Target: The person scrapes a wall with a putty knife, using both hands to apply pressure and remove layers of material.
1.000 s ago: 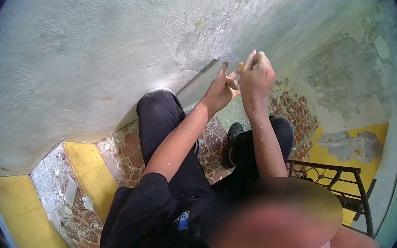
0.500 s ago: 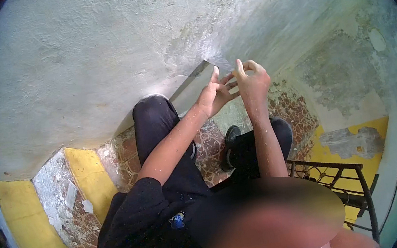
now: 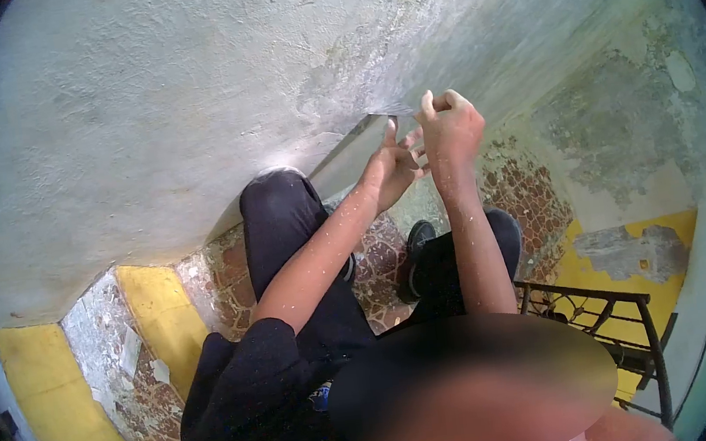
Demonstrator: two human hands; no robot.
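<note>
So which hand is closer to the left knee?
The left hand, the one with its thumb raised. The right hand sits farther right in view, farther from the left knee.

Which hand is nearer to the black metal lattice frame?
Right. The right hand is raised ahead and left of the black metal lattice frame, not touching it; the left hand is farther off to the left.
</note>
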